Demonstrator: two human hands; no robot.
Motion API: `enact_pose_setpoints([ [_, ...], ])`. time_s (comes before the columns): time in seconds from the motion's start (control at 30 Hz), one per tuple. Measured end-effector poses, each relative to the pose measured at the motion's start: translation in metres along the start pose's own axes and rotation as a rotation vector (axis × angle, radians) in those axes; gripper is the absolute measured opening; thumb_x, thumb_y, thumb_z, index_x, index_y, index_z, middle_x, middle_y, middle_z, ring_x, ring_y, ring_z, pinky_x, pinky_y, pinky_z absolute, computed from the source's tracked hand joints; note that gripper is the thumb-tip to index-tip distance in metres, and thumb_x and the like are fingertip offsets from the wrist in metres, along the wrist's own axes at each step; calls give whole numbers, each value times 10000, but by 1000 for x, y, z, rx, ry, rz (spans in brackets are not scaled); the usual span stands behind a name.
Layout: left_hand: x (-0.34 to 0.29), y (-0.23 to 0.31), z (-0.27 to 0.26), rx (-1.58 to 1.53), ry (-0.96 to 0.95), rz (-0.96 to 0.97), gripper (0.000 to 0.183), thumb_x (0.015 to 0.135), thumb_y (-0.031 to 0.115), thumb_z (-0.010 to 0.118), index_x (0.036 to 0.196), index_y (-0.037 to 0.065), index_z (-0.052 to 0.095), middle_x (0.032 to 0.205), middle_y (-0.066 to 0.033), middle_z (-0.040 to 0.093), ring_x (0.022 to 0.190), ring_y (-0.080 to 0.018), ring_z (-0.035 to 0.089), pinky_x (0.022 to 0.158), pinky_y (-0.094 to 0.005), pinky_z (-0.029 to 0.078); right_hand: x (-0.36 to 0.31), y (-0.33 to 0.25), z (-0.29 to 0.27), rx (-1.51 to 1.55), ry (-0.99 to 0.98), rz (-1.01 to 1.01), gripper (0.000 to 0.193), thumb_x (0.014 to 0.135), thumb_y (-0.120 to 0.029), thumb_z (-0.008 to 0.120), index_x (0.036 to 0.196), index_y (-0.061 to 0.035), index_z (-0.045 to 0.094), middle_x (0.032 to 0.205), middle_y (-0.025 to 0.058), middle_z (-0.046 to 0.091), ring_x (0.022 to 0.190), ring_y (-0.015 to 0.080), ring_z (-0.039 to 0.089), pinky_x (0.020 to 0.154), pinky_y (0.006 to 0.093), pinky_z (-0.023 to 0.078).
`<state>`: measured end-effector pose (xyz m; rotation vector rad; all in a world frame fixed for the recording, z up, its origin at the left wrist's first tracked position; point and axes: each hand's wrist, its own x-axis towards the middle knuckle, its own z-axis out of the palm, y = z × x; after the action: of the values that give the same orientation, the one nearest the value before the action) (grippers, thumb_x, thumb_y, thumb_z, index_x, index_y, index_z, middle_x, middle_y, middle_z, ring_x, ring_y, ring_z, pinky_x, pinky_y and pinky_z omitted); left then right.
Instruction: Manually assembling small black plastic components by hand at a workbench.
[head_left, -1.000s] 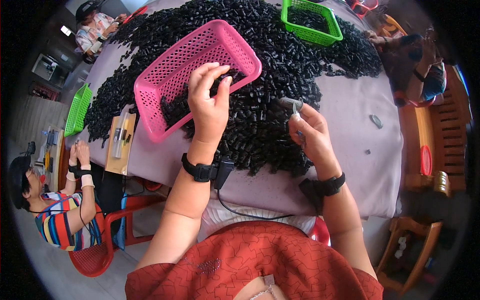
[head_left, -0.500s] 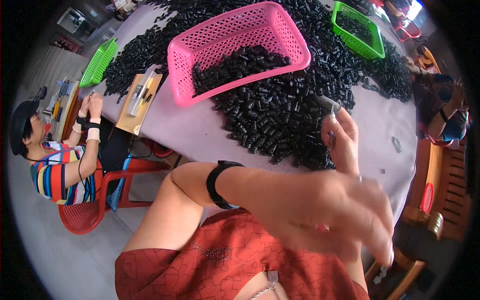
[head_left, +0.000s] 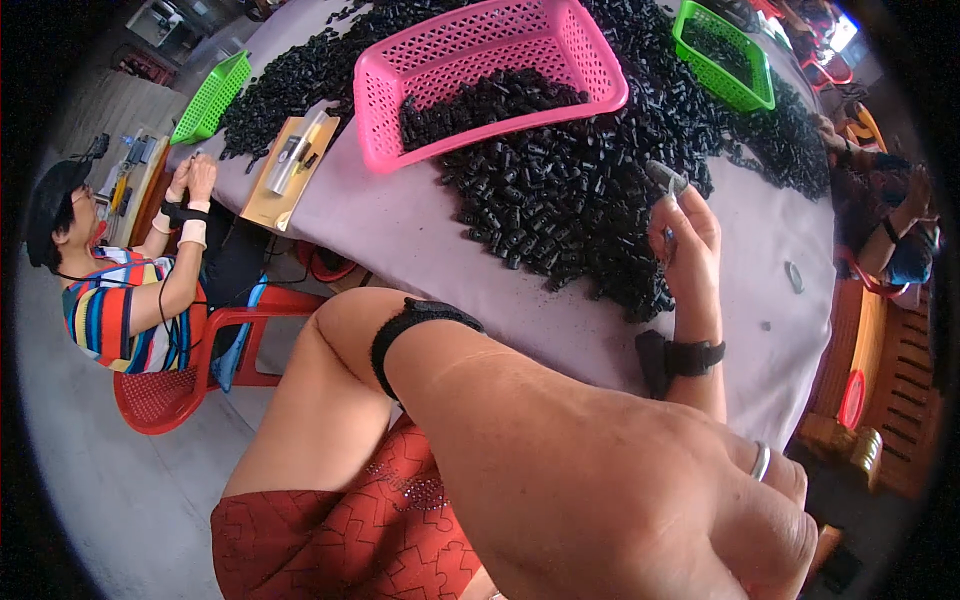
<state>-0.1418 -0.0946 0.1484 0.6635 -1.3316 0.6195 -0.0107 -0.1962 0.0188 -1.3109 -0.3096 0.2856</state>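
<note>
My left arm reaches across my body to the lower right. My left hand has a ring on one finger, and its fingers curl down and away, so whatever may be inside them is hidden. Beyond it, my right hand is raised over the table by the pile of small black plastic parts. A grey finger cover sits on its index fingertip, the thumb close below. The fingers are bent inward around something small that I cannot make out. A black band with a dark block circles my right wrist.
A pink basket partly filled with black parts rests on the pile. Green baskets stand farther off. A cardboard piece carries a clear tube. Another person sits at the left on a red chair; a wooden bench is at right.
My left hand has come nearer and lower, its fingers now curled. My right hand has risen slightly in view, showing its wristband. The whole view has shifted a little.
</note>
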Motion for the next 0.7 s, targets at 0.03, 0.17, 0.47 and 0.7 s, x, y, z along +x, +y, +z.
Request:
enact_pose_setpoints([
  [0.03, 0, 4, -2, -2, 3, -8, 160, 895, 37, 588, 982, -67, 672, 909, -153, 624, 777, -234, 610, 653, -324, 499, -1, -3, 1, 12, 10, 0, 237, 964, -145, 537, 1147, -7, 598, 647, -51, 458, 518, 25, 358, 452, 180, 258],
  [0.17, -3, 7, 13, -10, 27, -58, 159, 892, 34, 589, 981, -67, 672, 910, -154, 624, 775, -233, 609, 649, -322, 498, 3, -1, -8, -55, 0, -14, 135, 957, -168, 556, 859, -75, 554, 644, -42, 474, 507, 26, 372, 448, 186, 261],
  [0.47, -11, 2, 58, 95, 58, -140, 157, 884, 27, 590, 978, -67, 673, 912, -154, 626, 769, -229, 609, 641, -318, 496, 2, 1, -6, -21, -15, -77, 292, 957, -174, 545, 1192, -4, 585, 670, -51, 468, 534, 24, 389, 467, 172, 270],
  [0.7, -8, 2, 79, 167, 37, -157, 156, 878, 21, 590, 976, -67, 673, 914, -155, 627, 765, -226, 608, 634, -314, 495, -2, 0, 5, -44, -65, -55, 243, 966, -168, 535, 1138, -7, 591, 648, -46, 473, 517, 24, 387, 452, 179, 272],
])
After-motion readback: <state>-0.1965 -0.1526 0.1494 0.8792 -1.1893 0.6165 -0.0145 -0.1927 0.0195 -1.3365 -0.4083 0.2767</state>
